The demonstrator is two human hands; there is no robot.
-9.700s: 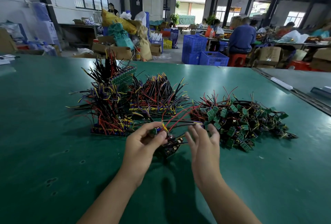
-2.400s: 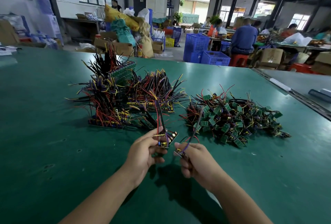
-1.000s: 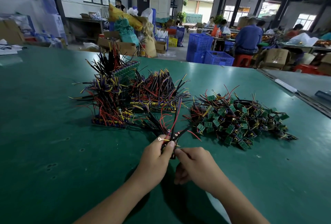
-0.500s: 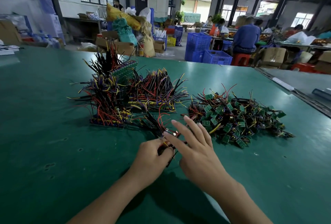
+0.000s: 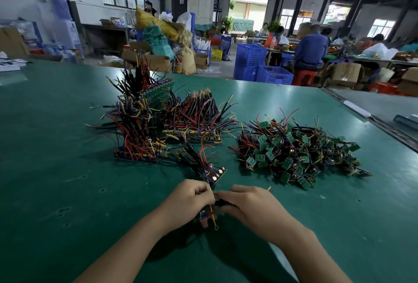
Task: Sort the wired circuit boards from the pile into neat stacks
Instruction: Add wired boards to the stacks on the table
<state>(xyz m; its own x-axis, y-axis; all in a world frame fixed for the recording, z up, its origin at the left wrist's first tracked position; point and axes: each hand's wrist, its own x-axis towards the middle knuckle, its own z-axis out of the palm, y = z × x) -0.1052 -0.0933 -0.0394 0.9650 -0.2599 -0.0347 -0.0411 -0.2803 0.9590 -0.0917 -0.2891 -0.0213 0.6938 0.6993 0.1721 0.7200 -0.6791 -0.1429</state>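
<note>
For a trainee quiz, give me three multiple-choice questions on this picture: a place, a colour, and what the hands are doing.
1. The loose pile of small green circuit boards lies where, against the neat stacks bristling with wires? A) left B) right C) behind
2. The smooth table mat is: A) red B) white C) green
3. The left hand and right hand are: A) gripping a wired board together B) flat on mat C) in the pile
Answers: 1 B, it sits right of them. 2 C, green throughout. 3 A, both curl round it.
</note>
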